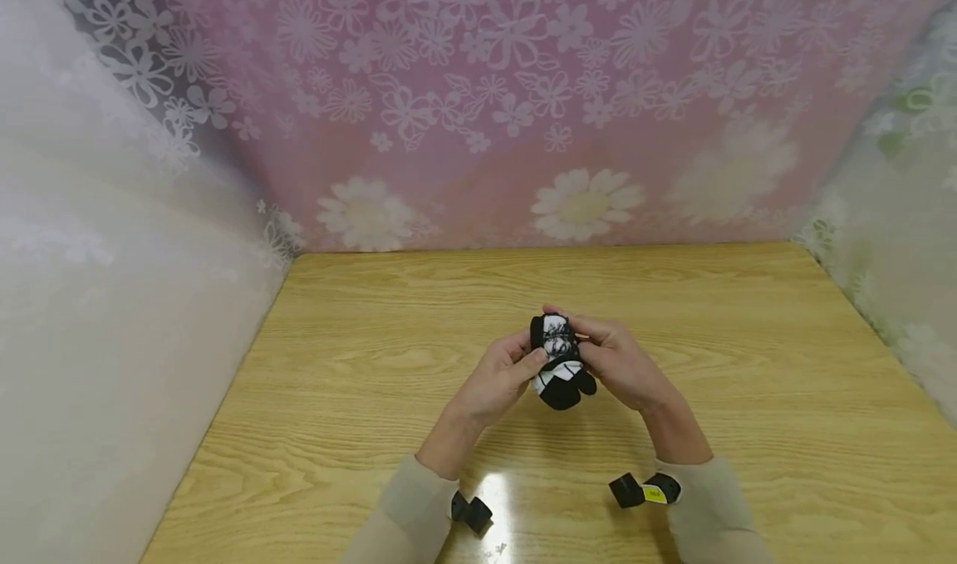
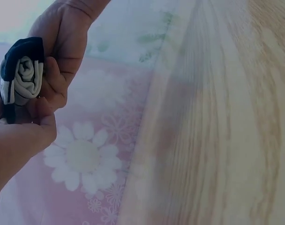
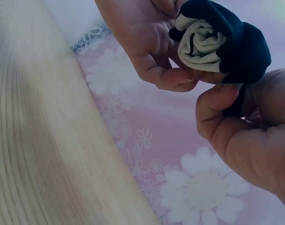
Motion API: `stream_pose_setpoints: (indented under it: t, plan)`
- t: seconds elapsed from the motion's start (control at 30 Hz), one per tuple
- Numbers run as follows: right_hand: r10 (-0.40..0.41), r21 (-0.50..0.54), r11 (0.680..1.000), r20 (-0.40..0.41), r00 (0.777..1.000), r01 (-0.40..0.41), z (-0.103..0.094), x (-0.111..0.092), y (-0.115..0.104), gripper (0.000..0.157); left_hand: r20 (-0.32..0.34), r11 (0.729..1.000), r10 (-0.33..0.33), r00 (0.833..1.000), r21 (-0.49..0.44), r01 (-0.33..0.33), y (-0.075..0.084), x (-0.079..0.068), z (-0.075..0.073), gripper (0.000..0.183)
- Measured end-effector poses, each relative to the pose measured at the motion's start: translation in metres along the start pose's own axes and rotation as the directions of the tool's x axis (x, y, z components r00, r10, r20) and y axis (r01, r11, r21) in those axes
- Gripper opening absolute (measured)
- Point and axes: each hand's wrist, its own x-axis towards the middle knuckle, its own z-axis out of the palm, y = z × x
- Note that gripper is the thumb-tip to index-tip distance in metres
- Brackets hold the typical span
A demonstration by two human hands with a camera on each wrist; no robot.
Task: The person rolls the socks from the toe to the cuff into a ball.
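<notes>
A rolled-up pair of black and white socks (image 1: 559,373) is held above the table between both hands. My left hand (image 1: 495,381) grips the roll from the left, its thumb across the front. From the right, my right hand (image 1: 622,366) pinches the roll's side and upper edge. In the left wrist view, the spiral end of the white layers of the socks (image 2: 26,77) shows inside a black outer layer. The right wrist view shows a similar spiral end of the socks (image 3: 203,47), with black fabric bulging beside it.
Under the hands is a wood-grain table (image 1: 336,398). A pink flowered backdrop (image 1: 463,190) stands along its far edge, with pale panels (image 1: 112,298) on both sides. Black devices (image 1: 471,514) are worn at both wrists, over light sleeves.
</notes>
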Motion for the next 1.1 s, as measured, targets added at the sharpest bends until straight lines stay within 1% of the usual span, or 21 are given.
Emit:
stream_pose_setpoints:
  t: [0.07,0.13,0.23,0.3,0.4,0.47,0.5,0.53,0.6,0.7,0.77,0.83,0.87,0.9,0.97,1.0,1.07,1.1]
  plan:
    - [0.013,-0.012,1.0,0.014,1.0,-0.013,-0.001,-0.001,0.002,0.044,-0.034,0.999,0.01,0.999,-0.032,-0.011,0.0,0.0,0.001,0.054]
    - [0.019,-0.041,0.999,0.029,0.999,-0.018,-0.002,-0.001,0.003,0.042,-0.055,0.998,0.026,0.998,-0.047,-0.028,-0.001,0.001,0.0,0.06]
    - [0.03,-0.081,0.996,0.038,0.999,-0.027,-0.003,-0.001,0.004,0.035,-0.072,0.999,0.051,0.996,-0.014,-0.052,-0.002,0.002,-0.002,0.062]
    - [0.044,-0.094,0.995,0.029,0.999,-0.041,-0.003,0.0,0.004,0.032,-0.077,0.999,0.044,0.996,0.026,-0.042,-0.002,0.003,-0.003,0.056]
    - [0.097,-0.093,0.991,-0.037,0.995,-0.101,-0.001,0.003,0.003,0.038,-0.125,0.997,0.01,0.992,0.076,0.0,-0.001,0.005,-0.003,0.045]
    - [0.133,-0.06,0.988,-0.115,0.984,-0.141,0.003,0.007,0.003,0.043,-0.169,0.995,-0.013,0.985,0.094,0.029,0.0,0.007,-0.003,0.041]
    - [0.146,-0.043,0.987,-0.163,0.976,-0.155,0.005,0.009,0.003,0.046,-0.19,0.994,-0.019,0.982,0.099,0.039,0.001,0.008,-0.004,0.04]
    - [0.142,-0.028,0.988,-0.213,0.967,-0.151,0.008,0.01,0.004,0.047,-0.211,0.993,-0.024,0.977,0.105,0.047,0.001,0.008,-0.004,0.039]
    - [0.105,-0.009,0.994,-0.307,0.946,-0.113,0.013,0.012,0.005,0.041,-0.242,0.992,-0.027,0.97,0.11,0.055,0.002,0.01,-0.005,0.037]
    - [-0.018,-0.075,0.997,-0.413,0.911,-0.014,0.021,0.011,0.006,0.022,-0.284,0.993,-0.029,0.959,0.102,0.06,0.004,0.011,-0.005,0.036]
    - [-0.108,-0.138,0.989,-0.445,0.889,0.052,0.024,0.011,0.006,0.014,-0.311,0.994,-0.031,0.95,0.094,0.063,0.005,0.011,-0.005,0.035]
    - [-0.185,-0.21,0.973,-0.453,0.872,0.098,0.025,0.011,0.006,0.014,-0.343,0.995,-0.029,0.939,0.082,0.061,0.006,0.011,-0.003,0.034]
    - [-0.216,-0.238,0.964,-0.447,0.868,0.117,0.026,0.011,0.006,0.015,-0.356,0.995,-0.027,0.934,0.082,0.06,0.006,0.011,-0.003,0.033]
    - [-0.243,-0.269,0.954,-0.436,0.866,0.133,0.026,0.01,0.006,0.016,-0.372,0.996,-0.025,0.928,0.075,0.056,0.007,0.011,-0.002,0.033]
    - [-0.283,-0.33,0.932,-0.393,0.875,0.153,0.025,0.01,0.006,0.018,-0.414,0.997,-0.02,0.91,0.06,0.049,0.008,0.011,-0.002,0.033]
    - [-0.295,-0.365,0.918,-0.361,0.884,0.157,0.024,0.009,0.006,0.02,-0.438,0.998,-0.018,0.899,0.05,0.045,0.008,0.011,-0.002,0.034]
    - [-0.316,-0.447,0.878,-0.279,0.907,0.169,0.022,0.008,0.005,0.022,-0.478,0.999,-0.022,0.878,0.027,0.039,0.009,0.011,-0.002,0.034]
    - [-0.322,-0.484,0.857,-0.232,0.918,0.178,0.02,0.007,0.004,0.024,-0.491,0.999,-0.029,0.871,0.01,0.039,0.009,0.011,-0.002,0.035]
